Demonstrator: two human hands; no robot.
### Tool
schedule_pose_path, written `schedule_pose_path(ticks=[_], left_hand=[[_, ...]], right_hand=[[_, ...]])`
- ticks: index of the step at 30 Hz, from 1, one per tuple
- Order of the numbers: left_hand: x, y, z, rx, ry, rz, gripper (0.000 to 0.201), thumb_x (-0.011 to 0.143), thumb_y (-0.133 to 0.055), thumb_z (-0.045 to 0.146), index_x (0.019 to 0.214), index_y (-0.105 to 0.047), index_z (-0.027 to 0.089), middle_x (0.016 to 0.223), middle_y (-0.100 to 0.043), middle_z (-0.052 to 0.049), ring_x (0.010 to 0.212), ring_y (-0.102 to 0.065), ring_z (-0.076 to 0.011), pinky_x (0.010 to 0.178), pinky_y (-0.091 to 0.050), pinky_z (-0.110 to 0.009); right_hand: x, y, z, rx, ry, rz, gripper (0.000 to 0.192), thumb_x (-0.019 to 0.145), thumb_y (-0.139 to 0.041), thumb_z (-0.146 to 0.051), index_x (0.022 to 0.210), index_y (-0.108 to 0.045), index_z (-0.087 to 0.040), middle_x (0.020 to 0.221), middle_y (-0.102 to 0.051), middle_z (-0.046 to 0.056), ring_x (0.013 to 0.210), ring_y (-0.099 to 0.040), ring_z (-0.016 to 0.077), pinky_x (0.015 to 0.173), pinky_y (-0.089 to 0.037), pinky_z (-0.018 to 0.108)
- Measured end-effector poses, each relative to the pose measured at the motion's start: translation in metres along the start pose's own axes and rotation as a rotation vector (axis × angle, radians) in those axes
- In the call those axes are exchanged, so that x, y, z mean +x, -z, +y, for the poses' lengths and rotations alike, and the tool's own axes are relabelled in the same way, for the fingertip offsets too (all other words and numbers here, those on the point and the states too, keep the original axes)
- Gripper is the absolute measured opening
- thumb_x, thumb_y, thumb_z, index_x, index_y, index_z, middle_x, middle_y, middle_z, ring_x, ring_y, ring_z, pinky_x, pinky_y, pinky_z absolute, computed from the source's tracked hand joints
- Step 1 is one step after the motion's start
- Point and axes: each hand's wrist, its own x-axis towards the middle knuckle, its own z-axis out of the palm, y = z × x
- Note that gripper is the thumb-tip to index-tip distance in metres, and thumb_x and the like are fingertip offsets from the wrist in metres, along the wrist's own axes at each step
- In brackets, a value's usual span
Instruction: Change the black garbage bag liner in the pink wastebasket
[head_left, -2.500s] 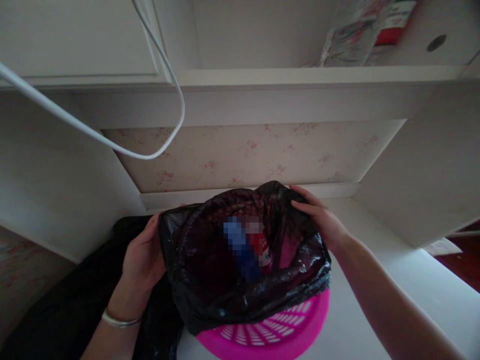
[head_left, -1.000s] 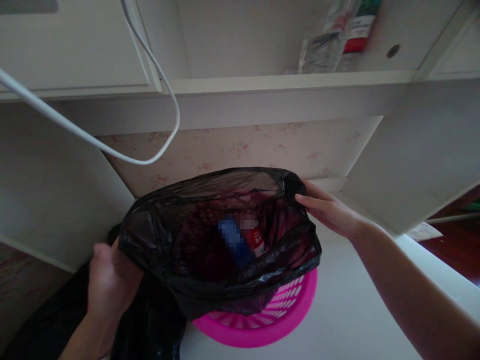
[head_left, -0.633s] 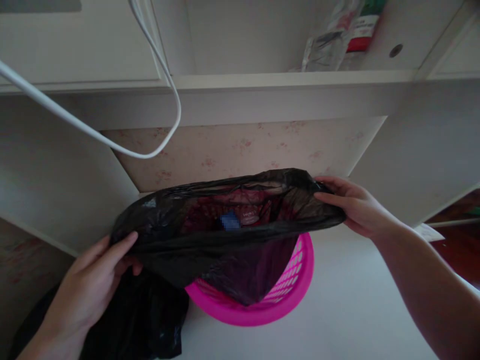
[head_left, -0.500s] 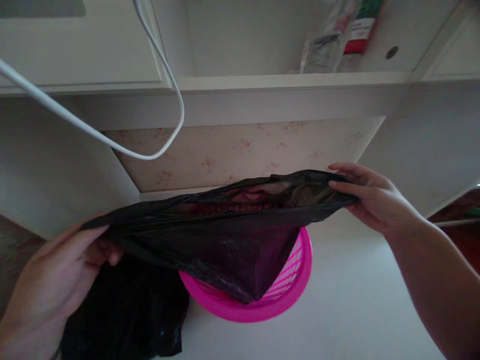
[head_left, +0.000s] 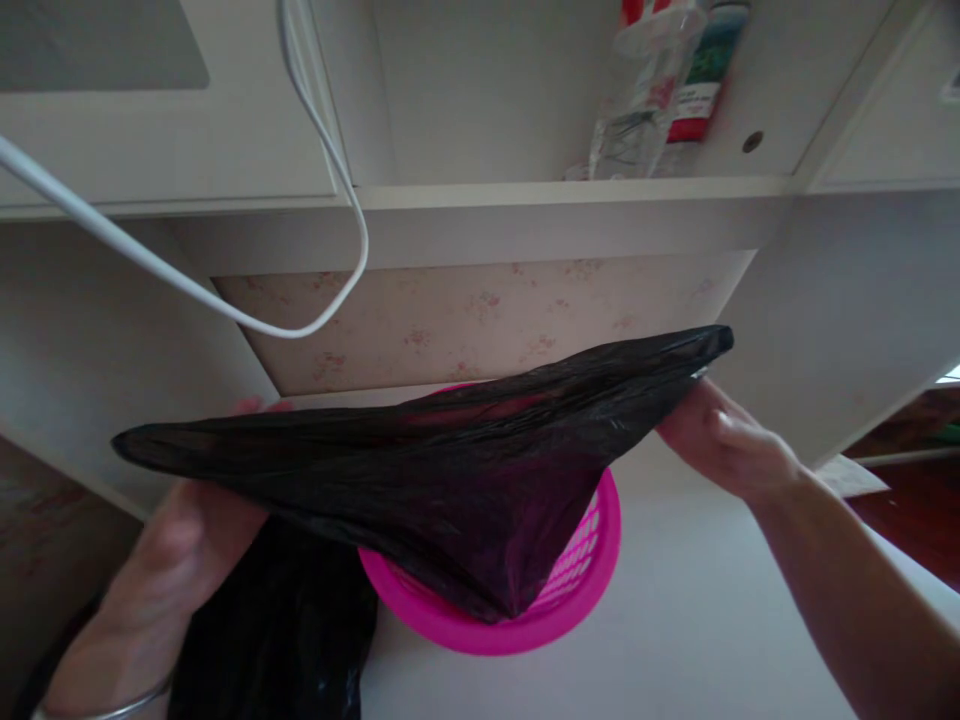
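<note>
A black bin bag (head_left: 450,470) is stretched wide between both hands, its mouth pulled into a long flat band running from lower left to upper right. The left hand (head_left: 180,540) is closed on the bag's left end, with its fingers mostly hidden behind the plastic and one fingertip showing above the edge. The right hand (head_left: 720,440) grips the right end from below, fingers curled under the plastic, so the corner pokes out past the hand. The bag's body sags to a point in the middle, hanging down into a pink basket (head_left: 570,590) that stands on the white desk (head_left: 712,620). A second heap of black plastic (head_left: 285,630) lies at the near left, beside the basket. A white cable (head_left: 225,300) loops overhead, and bottles (head_left: 652,90) stand on the far shelf.
</note>
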Motion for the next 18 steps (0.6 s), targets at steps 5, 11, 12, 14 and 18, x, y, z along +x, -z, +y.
schedule_pose_path(ticks=[5,11,12,14,18], left_hand=[[0.009,-0.021,-0.015,0.053,0.046,0.107,0.046,0.049,-0.098,0.032,0.089,-0.077,0.024,0.094,-0.081,-0.002,0.106,-0.071,-0.0325,0.099,-0.059,-0.044],[0.017,-0.036,0.017,-0.197,0.015,0.452,0.042,0.059,-0.095,0.044,0.094,-0.077,0.030,0.100,-0.079,0.009,0.114,-0.067,-0.0246,0.091,-0.063,-0.035],[0.015,-0.034,0.016,-0.217,0.027,0.393,0.047,0.061,-0.091,0.056,0.100,-0.077,0.032,0.109,-0.078,0.008,0.123,-0.062,-0.0267,0.094,-0.062,-0.036],[0.005,-0.027,0.004,-0.219,0.032,0.207,0.068,0.059,-0.081,0.076,0.113,-0.075,0.034,0.127,-0.074,0.005,0.138,-0.051,-0.0330,0.100,-0.060,-0.041],[-0.028,-0.014,-0.046,-0.039,0.013,-0.195,0.102,0.046,-0.085,0.076,0.137,-0.062,0.036,0.150,-0.057,-0.005,0.145,-0.040,-0.0454,0.115,-0.045,-0.057]], right_hand=[[0.004,-0.011,0.026,-0.023,-0.156,-0.059,0.057,0.063,-0.092,-0.048,0.114,-0.074,-0.030,0.120,-0.076,0.005,0.113,-0.067,0.0341,0.105,-0.051,0.050],[0.017,-0.008,0.011,0.103,-0.018,0.247,0.020,0.081,-0.078,-0.048,0.095,-0.076,-0.033,0.107,-0.078,-0.001,0.111,-0.068,0.0259,0.102,-0.052,0.041],[0.016,-0.005,0.009,0.134,0.017,0.271,0.018,0.085,-0.073,-0.050,0.095,-0.076,-0.035,0.108,-0.077,-0.002,0.112,-0.068,0.0244,0.101,-0.053,0.039],[0.011,0.001,0.011,0.161,0.050,0.261,0.023,0.089,-0.065,-0.058,0.099,-0.074,-0.039,0.115,-0.075,-0.003,0.117,-0.065,0.0238,0.098,-0.054,0.039],[-0.010,0.001,0.032,0.106,-0.031,-0.050,0.071,0.072,-0.076,-0.071,0.135,-0.060,-0.041,0.147,-0.059,0.001,0.137,-0.052,0.0319,0.105,-0.051,0.045]])
